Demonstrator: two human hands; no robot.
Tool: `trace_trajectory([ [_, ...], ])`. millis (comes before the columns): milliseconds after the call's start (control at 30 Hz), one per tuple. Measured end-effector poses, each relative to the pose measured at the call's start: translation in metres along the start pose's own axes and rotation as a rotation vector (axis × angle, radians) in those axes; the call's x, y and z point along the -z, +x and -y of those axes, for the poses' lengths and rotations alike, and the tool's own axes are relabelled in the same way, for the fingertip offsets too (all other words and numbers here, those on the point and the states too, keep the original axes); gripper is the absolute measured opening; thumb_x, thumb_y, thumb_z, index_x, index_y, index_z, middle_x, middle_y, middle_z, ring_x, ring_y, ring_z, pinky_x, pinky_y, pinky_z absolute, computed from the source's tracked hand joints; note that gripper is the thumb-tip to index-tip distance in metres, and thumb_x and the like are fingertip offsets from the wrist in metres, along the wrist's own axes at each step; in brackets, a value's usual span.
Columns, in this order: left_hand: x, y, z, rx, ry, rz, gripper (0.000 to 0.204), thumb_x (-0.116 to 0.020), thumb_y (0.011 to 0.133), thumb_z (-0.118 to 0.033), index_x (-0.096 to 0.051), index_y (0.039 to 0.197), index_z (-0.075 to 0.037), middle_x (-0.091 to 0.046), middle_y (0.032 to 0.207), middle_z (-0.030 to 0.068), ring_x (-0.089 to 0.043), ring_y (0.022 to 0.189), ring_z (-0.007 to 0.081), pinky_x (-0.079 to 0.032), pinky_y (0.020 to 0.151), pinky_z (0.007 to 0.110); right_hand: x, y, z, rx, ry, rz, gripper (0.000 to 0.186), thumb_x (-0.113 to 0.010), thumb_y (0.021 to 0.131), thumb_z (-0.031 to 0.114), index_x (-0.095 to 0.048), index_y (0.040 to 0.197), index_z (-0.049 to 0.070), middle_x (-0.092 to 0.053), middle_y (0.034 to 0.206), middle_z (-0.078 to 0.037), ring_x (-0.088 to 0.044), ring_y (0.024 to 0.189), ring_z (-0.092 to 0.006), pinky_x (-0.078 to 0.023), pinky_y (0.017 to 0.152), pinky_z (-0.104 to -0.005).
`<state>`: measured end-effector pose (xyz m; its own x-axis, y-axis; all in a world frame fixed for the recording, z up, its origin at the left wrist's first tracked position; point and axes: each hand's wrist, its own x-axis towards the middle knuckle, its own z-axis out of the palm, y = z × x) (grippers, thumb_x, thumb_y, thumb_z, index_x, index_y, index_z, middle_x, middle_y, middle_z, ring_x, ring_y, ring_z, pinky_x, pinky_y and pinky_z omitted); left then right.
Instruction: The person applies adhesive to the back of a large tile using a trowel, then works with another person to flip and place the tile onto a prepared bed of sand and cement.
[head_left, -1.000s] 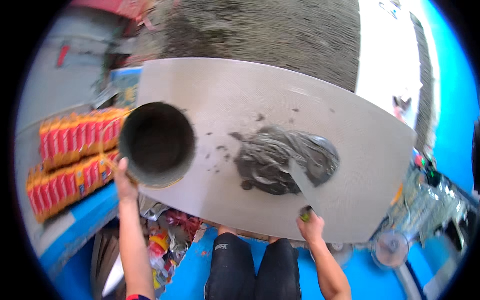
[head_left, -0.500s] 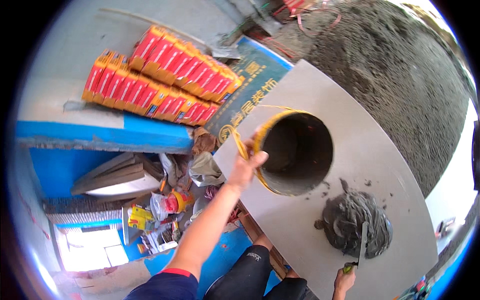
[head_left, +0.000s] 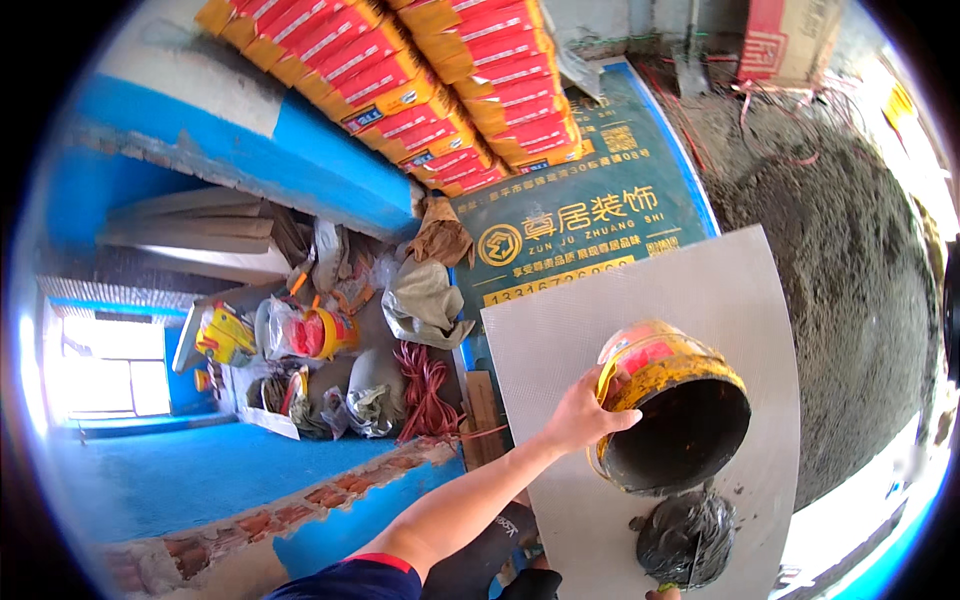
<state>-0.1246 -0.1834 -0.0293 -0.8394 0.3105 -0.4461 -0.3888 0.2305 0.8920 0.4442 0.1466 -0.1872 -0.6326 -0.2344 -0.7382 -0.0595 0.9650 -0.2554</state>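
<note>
my left hand holds a yellow bucket at its rim, fingers curled around the wall and thumb along the edge. the bucket is tipped on its side, its dark mouth facing the lower right, above a pale grey slab; i cannot tell whether it touches the slab. its side carries a red and white label, partly smeared and not legible. a mound of dark grey paste lies on the slab just below the mouth. my right hand is mostly cut off by the lower edge; what shows is closed on the green handle of a trowel, its blade against the paste.

markings noted: beyond the slab lies a dark green sheet with a blue border, bearing large gold characters, a round gold emblem, smaller lines and square codes. stacked packs in orange and red, two rows, carry white print too small to read. a red and brown carton stands at the far side with a pale printed mark. my dark shorts show a small white logo.
</note>
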Motion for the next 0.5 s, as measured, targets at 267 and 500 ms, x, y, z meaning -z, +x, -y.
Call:
trace_trajectory([
  [267,0.155,0.024,0.001,0.067,-0.332,-0.286,0.045,-0.079,0.070,-0.014,-0.060,0.109,-0.003,-0.058,0.093,-0.0008,-0.055,0.086,0.0110,-0.046,0.078,0.029,0.077,0.025,0.005,-0.439,0.438,0.424,0.016,-0.076,0.066,0.018,-0.063,0.061,0.011,-0.059,0.054,-0.005,-0.052,0.046,-0.0183,-0.040,0.045,-0.0395],
  [500,0.317,0.041,0.011,0.073,-0.692,-0.827,0.031,-0.068,0.084,-0.022,-0.056,0.109,-0.006,-0.059,0.103,0.0073,-0.059,0.094,0.0217,-0.049,0.085,0.038,0.076,0.036,0.034,-0.446,0.487,0.584,0.025,-0.075,0.072,0.013,-0.059,0.053,0.009,-0.055,0.053,-0.006,-0.049,0.047,-0.0162,-0.039,0.048,-0.0387],
])
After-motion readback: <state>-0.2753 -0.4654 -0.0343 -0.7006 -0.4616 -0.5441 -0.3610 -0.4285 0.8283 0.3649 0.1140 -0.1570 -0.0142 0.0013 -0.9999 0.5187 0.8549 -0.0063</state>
